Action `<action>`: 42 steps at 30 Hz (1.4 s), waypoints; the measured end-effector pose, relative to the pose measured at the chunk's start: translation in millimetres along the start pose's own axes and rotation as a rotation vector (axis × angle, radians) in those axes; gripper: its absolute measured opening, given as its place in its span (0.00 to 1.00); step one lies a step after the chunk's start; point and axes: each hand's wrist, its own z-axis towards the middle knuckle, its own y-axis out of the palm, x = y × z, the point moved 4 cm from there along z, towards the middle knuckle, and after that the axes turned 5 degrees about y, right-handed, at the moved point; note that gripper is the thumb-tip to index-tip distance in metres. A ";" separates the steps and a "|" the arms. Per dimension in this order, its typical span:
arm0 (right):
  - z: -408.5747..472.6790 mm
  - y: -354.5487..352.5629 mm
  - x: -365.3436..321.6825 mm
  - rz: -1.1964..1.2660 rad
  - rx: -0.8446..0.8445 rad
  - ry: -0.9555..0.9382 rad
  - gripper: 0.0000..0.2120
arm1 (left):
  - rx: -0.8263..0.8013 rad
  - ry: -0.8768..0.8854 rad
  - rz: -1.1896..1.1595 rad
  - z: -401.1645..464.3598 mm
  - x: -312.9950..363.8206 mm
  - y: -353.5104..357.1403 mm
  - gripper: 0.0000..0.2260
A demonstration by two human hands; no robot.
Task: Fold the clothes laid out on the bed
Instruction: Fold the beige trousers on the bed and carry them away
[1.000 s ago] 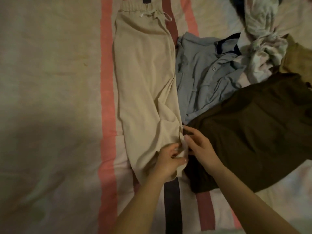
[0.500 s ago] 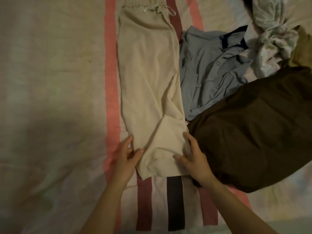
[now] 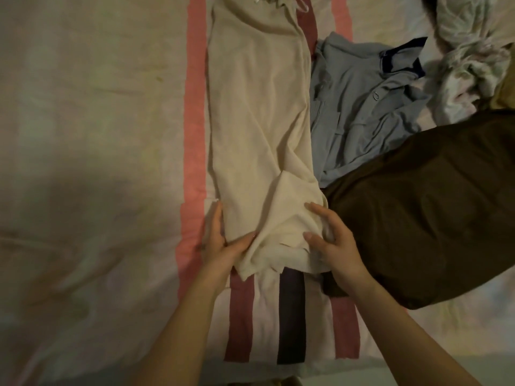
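Note:
Cream drawstring trousers [image 3: 259, 112] lie lengthwise on the bed, folded leg over leg, waistband at the top edge of the view. My left hand [image 3: 220, 243] grips the left side of the leg cuffs, thumb on top of the cloth. On the right side of the cuffs my right hand [image 3: 334, 243] pinches the bunched cream fabric. The cuffs are gathered and slightly raised off the sheet. To the right of the trousers lies a crumpled light blue polo shirt [image 3: 359, 107] with a dark collar, and a dark brown garment [image 3: 429, 207] partly covers it.
The bed sheet [image 3: 92, 135] is pale with pink, maroon and dark stripes running lengthwise. A crumpled white patterned cloth [image 3: 468, 65] and a bit of tan fabric [image 3: 504, 96] lie at the top right. The bed's near edge runs along the bottom.
Both hands moved apart from the right side of the cuffs to either side of them, then closed on the cloth, bunching and lifting the cuff end.

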 end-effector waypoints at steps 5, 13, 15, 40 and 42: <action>-12.9 1.3 5.9 -0.077 -0.034 -0.018 0.17 | 0.022 0.127 0.140 -10.5 14.8 -15.0 0.36; -20.9 3.3 32.2 -0.334 -0.022 0.038 0.22 | -0.025 0.081 0.260 -26.2 2.2 -42.9 0.36; -29.7 4.2 45.0 -0.362 -0.037 0.065 0.26 | -0.020 0.038 0.270 -29.6 -6.6 -50.8 0.36; -28.8 8.8 25.0 -0.615 0.072 -0.012 0.34 | -0.090 0.073 0.353 -19.4 2.9 -73.1 0.38; -13.1 4.8 -0.2 -0.621 0.075 -0.091 0.34 | -0.091 0.130 0.373 0.5 24.9 -73.1 0.40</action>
